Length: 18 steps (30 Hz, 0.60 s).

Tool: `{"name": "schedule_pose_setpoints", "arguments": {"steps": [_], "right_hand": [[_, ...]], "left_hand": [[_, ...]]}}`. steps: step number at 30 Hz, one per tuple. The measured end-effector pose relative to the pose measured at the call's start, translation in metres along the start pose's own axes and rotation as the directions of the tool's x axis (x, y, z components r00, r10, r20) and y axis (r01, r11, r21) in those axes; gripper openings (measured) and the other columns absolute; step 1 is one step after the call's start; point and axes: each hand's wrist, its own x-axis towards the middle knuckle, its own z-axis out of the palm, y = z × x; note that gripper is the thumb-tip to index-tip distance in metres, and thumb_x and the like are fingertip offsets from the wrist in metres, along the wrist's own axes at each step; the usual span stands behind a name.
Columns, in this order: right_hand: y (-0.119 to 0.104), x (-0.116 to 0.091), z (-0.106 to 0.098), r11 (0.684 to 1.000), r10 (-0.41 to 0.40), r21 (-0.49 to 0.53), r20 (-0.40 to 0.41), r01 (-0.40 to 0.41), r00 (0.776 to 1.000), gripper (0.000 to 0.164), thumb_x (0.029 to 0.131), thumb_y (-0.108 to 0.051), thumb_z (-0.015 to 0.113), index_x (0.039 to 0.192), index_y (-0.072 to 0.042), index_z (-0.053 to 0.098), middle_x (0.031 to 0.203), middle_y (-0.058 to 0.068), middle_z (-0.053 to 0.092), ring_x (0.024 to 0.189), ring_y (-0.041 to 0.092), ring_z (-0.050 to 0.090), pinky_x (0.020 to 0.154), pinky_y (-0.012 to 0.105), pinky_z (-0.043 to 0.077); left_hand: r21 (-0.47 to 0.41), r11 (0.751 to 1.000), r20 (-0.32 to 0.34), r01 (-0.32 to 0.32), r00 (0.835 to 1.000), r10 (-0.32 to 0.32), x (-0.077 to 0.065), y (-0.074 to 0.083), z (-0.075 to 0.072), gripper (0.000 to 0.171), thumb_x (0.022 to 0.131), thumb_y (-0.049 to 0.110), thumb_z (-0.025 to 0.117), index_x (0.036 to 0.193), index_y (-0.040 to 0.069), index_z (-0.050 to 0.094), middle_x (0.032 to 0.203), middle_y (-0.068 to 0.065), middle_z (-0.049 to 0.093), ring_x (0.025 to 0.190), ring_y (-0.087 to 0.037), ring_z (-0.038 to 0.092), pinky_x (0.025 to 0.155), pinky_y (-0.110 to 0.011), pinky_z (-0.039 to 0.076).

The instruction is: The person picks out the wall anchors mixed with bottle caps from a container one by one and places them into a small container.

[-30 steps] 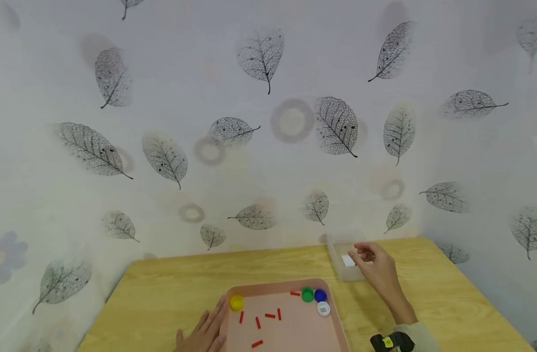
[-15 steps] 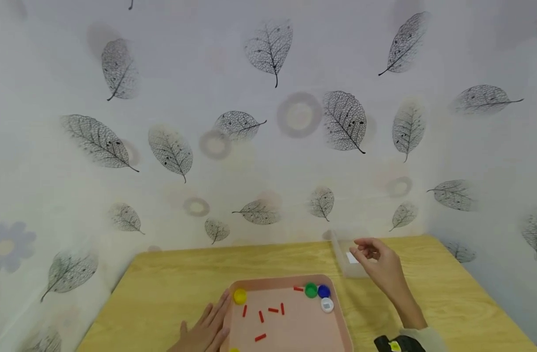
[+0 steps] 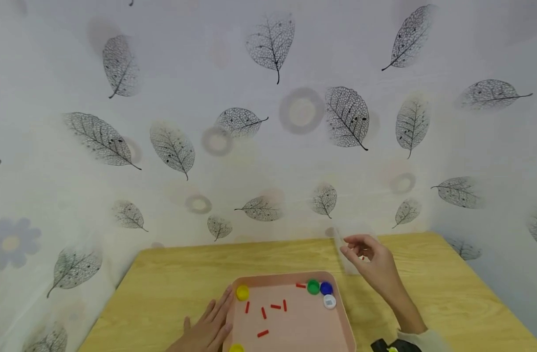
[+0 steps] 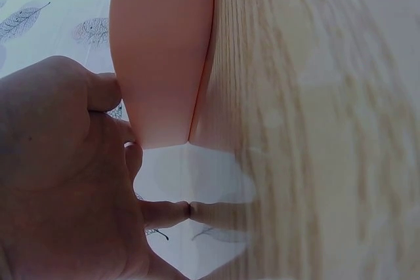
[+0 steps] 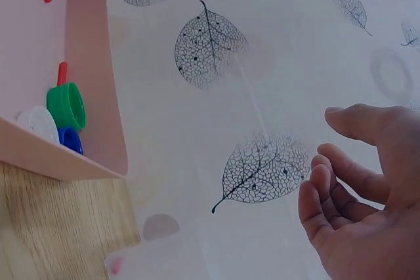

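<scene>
My left hand (image 3: 207, 325) rests with straight fingers along the left wall of a pink tray (image 3: 290, 277); in the left wrist view its fingers touch the tray's outer side. Over a clear plastic box (image 3: 348, 266), my right hand (image 3: 374, 266) hangs with loosely bent fingers. Thumb and fingertips stand apart with nothing between them in the right wrist view. Several short red sticks (image 3: 262, 334) lie scattered in the tray. A green cap (image 3: 313, 287), a blue cap (image 3: 326, 288) and a white cap (image 3: 329, 302) sit together in its far right corner.
One yellow cap (image 3: 242, 293) is in the tray's far left corner, another yellow cap (image 3: 236, 348) at the bottom of the view. A wooden table (image 3: 176, 266) carries tray and box. Behind stands a leaf-patterned wall (image 3: 259, 161). A red bit shows between the right fingers, inside the box.
The head view has shifted a little, bringing the second yellow cap into sight. My right hand has moved slightly left over the box, its thumb and forefinger wider apart. The left hand stays at the tray.
</scene>
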Motion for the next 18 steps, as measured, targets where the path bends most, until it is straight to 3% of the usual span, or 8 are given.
{"name": "schedule_pose_setpoints", "arguments": {"steps": [4,11,18], "right_hand": [[-0.015,-0.003,0.007,0.999,-0.019,0.031,0.03,0.018,0.999,0.015,0.086,-0.005,0.069,0.1,-0.004,0.064,0.086,0.008,0.061,0.074,0.019,0.056,0.067,0.022,0.049],[-0.022,-0.007,0.026,0.993,-0.038,0.117,0.083,0.028,0.996,0.014,0.085,-0.005,0.071,0.098,-0.007,0.065,0.087,0.006,0.063,0.073,0.018,0.056,0.068,0.024,0.05],[-0.03,-0.015,0.045,0.981,0.016,0.186,0.202,-0.055,0.979,0.016,0.085,-0.007,0.07,0.1,-0.009,0.064,0.088,0.006,0.063,0.074,0.019,0.057,0.067,0.028,0.051]], "left_hand": [[0.005,1.0,0.003,-0.004,1.0,0.004,0.0,0.0,0.0,0.062,0.099,0.056,0.023,0.153,0.032,0.002,0.159,0.006,0.004,0.139,-0.04,0.018,0.077,-0.087,-0.001],[-0.011,1.0,-0.002,-0.009,1.0,0.009,-0.001,0.002,-0.001,0.061,0.1,0.055,0.023,0.153,0.032,0.005,0.159,0.008,0.004,0.14,-0.04,0.017,0.077,-0.086,-0.003],[-0.008,1.0,-0.013,-0.005,1.0,0.005,-0.001,0.001,0.002,0.061,0.1,0.055,0.024,0.153,0.034,0.003,0.159,0.008,0.004,0.139,-0.041,0.018,0.078,-0.087,-0.001]]}}
